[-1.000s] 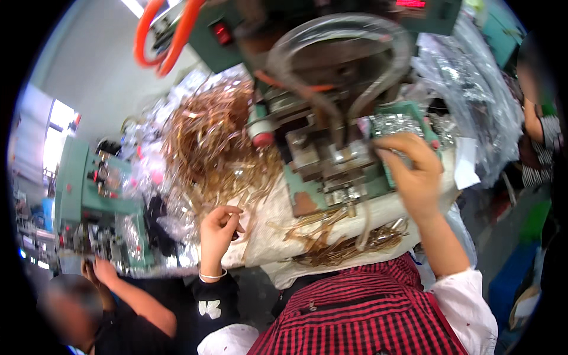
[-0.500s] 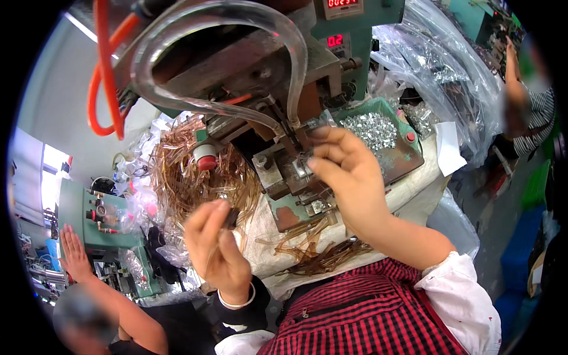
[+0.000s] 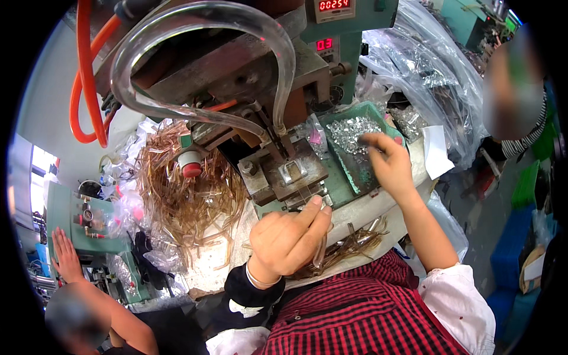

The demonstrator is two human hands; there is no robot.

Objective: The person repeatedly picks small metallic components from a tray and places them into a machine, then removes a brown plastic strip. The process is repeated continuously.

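My left hand (image 3: 290,239) is closed in a pinch at the front edge of the press's metal fixture (image 3: 294,171). What its fingertips hold is too small to make out; a clear brownish strip (image 3: 320,254) shows just below the hand. In the fixture's middle sits a small shiny metal piece (image 3: 293,172), under the press tooling. To the right, my right hand (image 3: 391,168) is over a green tray (image 3: 349,177) holding many small silvery metal pieces (image 3: 349,131). Its index finger is stretched out and the thumb stands apart, with nothing visible between them.
A clear hose (image 3: 287,71) loops in front of the press. Left of the fixture are a red button (image 3: 191,170) and a heap of brownish plastic strips (image 3: 183,207). More strips (image 3: 361,239) lie near my apron. Another person's hand (image 3: 66,254) rests on green equipment at far left.
My right hand has moved from the fixture to the tray. My left hand has come right, to the fixture's front edge. The dark object earlier beside my left fingers no longer shows.
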